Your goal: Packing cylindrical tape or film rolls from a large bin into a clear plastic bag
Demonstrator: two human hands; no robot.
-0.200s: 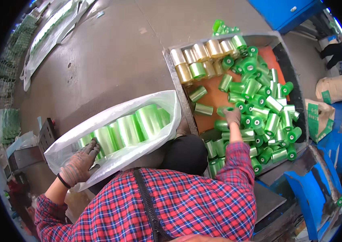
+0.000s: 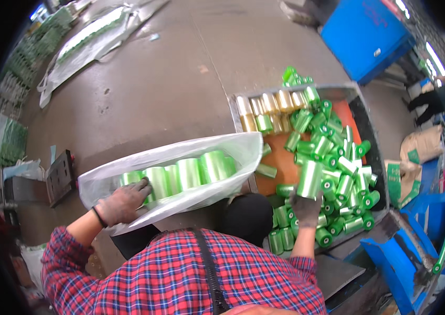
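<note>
In the head view my gloved left hand reaches over the near rim of a white plastic bag. Its stretched fingers rest against the leftmost green film roll inside, with the thumb apart, near the bag's rim. Several shiny green film rolls stand in a row in the bag. My gloved right hand is closed round the lower end of a green film roll, held up above the bin. Part of that hand's grip is hidden by the roll.
A grey-walled bin with an orange floor holds many loose green rolls. Yellowish rolls line its far left corner. Around it are brown paper sacks, a blue cabinet and a person at far right.
My right hand has lifted a green film roll from the pile and drawn it nearer to me. My left hand stays at the bag's rim. The whole view has shifted.
</note>
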